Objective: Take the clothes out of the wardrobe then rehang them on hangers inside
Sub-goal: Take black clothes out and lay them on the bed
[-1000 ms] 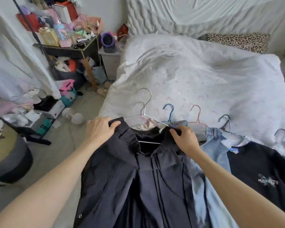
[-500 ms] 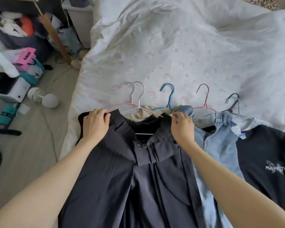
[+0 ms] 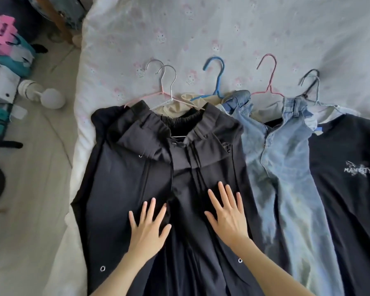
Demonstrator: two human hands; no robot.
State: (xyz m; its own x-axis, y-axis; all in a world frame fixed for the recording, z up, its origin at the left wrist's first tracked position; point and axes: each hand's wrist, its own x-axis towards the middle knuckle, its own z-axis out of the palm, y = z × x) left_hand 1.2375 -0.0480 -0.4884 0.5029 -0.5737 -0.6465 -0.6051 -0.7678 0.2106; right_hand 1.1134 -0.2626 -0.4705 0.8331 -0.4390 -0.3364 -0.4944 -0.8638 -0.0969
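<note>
Fingers of both hands are straight and spread, holding nothing: the left hand [image 3: 148, 228] and the right hand [image 3: 226, 214] lie flat, palms down, side by side on the black drawstring garment with metal eyelets [image 3: 124, 189]. That garment lies front-up on the white bed cover printed with small pink figures [image 3: 222, 28], at the left end of a row of clothes. Its elastic waistband sits at the top, two thin black cords run down its middle between the hands, and three metal eyelets show on it.

Three garments show fully in the row: the black one, pale blue washed denim jeans [image 3: 286, 167] just beside it, and a black T-shirt with a small white chest print [image 3: 350, 178] at the right edge. A beige cloth [image 3: 186, 103] peeks out behind the black waistband.

Six wire hanger hooks point up the bed: two silver hooks [image 3: 169, 70] overlapping at the left, one blue hook [image 3: 217, 67], one pink hook [image 3: 269, 63], and two dark hooks [image 3: 311, 76] overlapping at the right.

On the floor to the left lies a white round-ended object [image 3: 49, 98].
</note>
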